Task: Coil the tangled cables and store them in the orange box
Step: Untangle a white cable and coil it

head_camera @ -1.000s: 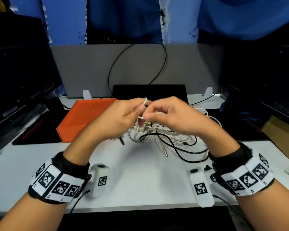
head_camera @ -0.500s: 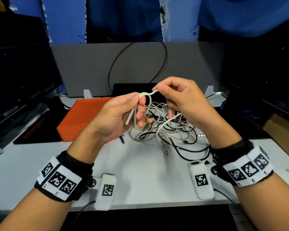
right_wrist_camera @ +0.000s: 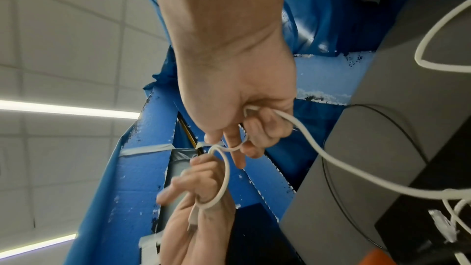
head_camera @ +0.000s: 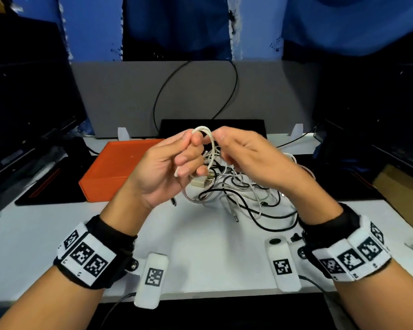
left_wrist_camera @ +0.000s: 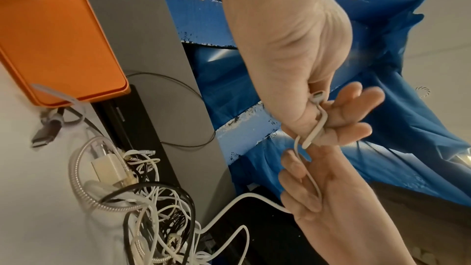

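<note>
While a first small loop is being formed, the plug end of a white cable is being pinched between thumb and curled fingers of the left hand, seemingly so that it serves as a fixed anchor. The running length is being gripped in the curled fingers of the right hand, close beside the left, probably so that the next turn can be laid on without slack. Both hands are being held raised above the tangled cables, which are lying on the white table, and the held cable is trailing down into them. The orange box is being left lidded, just left of the tangle, within reach for storing.
</note>
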Tool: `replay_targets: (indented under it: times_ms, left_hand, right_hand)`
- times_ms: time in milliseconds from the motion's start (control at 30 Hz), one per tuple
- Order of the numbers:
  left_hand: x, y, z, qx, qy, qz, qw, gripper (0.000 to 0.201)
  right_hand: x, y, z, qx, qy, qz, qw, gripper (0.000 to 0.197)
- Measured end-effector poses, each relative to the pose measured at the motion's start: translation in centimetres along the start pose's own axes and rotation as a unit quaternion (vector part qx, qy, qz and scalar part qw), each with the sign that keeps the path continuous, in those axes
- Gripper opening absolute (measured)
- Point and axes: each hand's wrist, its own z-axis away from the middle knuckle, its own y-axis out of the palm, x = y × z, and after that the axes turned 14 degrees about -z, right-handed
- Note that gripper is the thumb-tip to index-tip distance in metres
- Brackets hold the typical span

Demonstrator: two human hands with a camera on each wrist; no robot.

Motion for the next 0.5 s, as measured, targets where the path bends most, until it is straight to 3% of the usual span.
replay_targets:
  times_ms: [100,200,300,367,500]
  left_hand:
    - [0.3,0.0,-0.2,-0.03,-0.001,-0.024,0.999,0.027]
    - [0.8,-0.1,-0.4,-0.038,-0.009,-0.024,0.999,0.03]
    - [0.9,-0.1,-0.3,-0.052,-0.013,-0.053,0.997,0.031]
    - [0.7,-0.2,-0.3,-0.063,-0.011,-0.11,0.992,0.029]
    - [-0.4,-0.1,0.0,-0.067,-0.012,-0.268,0.961,0.032]
  right_hand:
    - [0.1,0.2,0.0,-0.008,-0.006,0.037,0.999,0.027]
    - [0.3,0.0,0.0,-0.031,-0.045,0.08,0.995,0.023]
    - [0.3,0.7,0.3,-0.048,-0.083,0.244,0.965,0.03]
    - [0.5,0.8,0.4,-0.057,-0.092,0.331,0.938,0.031]
    - [0.7,-0.4,0.2,-0.032,-0.084,0.357,0.93,0.029]
